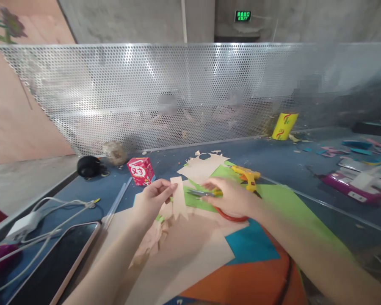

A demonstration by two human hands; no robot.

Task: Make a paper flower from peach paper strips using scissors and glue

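A small strip of cream paper (178, 197) is pinched between the thumb and fingers of my left hand (157, 195). My right hand (230, 197) grips a pair of scissors (200, 193), whose metal blades point left toward the strip, a little apart from it. Part of a red-orange handle shows below that hand. Under both hands lie a large cream sheet (184, 254), a green sheet (292, 207), a blue piece (254, 243) and an orange sheet (241, 284). Paper scraps (154, 237) lie beneath my left hand.
A yellow glue gun (249, 176) lies just beyond my right hand. A pink box (141, 171) stands beyond my left. White cables (51, 212) and a tablet or phone (57, 262) lie at left, a purple power strip (352, 188) at right. A perforated metal screen (130, 97) edges the table's back.
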